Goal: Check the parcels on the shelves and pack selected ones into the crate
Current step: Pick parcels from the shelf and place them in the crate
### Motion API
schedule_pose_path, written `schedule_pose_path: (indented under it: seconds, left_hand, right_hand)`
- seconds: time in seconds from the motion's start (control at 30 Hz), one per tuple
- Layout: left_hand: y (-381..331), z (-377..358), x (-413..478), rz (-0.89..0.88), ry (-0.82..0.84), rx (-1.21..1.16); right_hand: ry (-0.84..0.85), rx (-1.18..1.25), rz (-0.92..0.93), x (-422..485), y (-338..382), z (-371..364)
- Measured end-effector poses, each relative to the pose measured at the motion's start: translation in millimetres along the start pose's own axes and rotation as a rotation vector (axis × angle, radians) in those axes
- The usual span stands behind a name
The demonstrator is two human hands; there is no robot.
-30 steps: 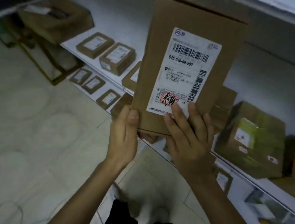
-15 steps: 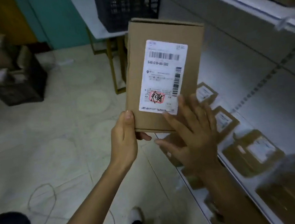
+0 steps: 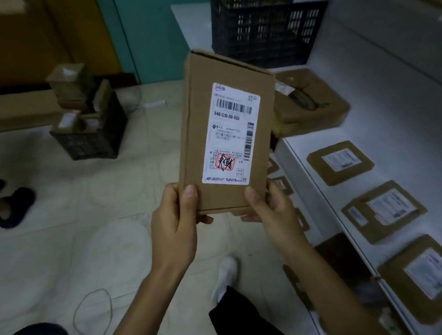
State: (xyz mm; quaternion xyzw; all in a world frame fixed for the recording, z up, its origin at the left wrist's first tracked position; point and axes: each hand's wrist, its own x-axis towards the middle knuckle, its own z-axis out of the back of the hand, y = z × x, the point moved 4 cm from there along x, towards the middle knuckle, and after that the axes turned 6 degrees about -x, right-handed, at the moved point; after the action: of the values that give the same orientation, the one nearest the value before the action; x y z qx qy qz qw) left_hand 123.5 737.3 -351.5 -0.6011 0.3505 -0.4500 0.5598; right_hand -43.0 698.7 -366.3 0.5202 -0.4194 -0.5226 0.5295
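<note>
The left hand [image 3: 174,225] and right hand [image 3: 274,212] are each clamping a bottom corner of the cardboard parcel [image 3: 198,132] — thumb pressing on its front face — holding it upright over the floor [image 3: 90,213] beside the shelf [image 3: 350,132], seemingly so its label [image 3: 231,133] is facing the person for checking.

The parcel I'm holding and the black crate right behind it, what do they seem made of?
Parcel: matte brown cardboard, judging by its folded edges and flap seam. Its label looks like white printed paper, finish unclear. Crate: probably moulded black plastic, going by its regular slotted walls.
</note>
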Motion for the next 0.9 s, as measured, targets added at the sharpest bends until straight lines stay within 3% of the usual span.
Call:
schedule_pose_path:
  seconds: [0.2,0.5,0.73,0.9]
  left_hand:
    - [20.6,-20.5,117.8,0.04,0.012,0.111]
    - [30.6,-26.9,273.9,0.115,-0.162,0.036]
    - [59.5,-42.7,382.9,0.127,-0.108,-0.006]
    - [85.5,-31.1,507.4,0.096,-0.111,-0.066]
  right_hand:
    - [0.037,0.09,-0.073,127.6,-1.4,-11.0]
    - [0.132,0.223,-0.085,291.9,38.5,-49.8]
    - [0.041,0.237,-0.087,384.7,46.9,-58.3]
    - [-0.035,0.191,-0.034,479.3,68.7,-87.1]
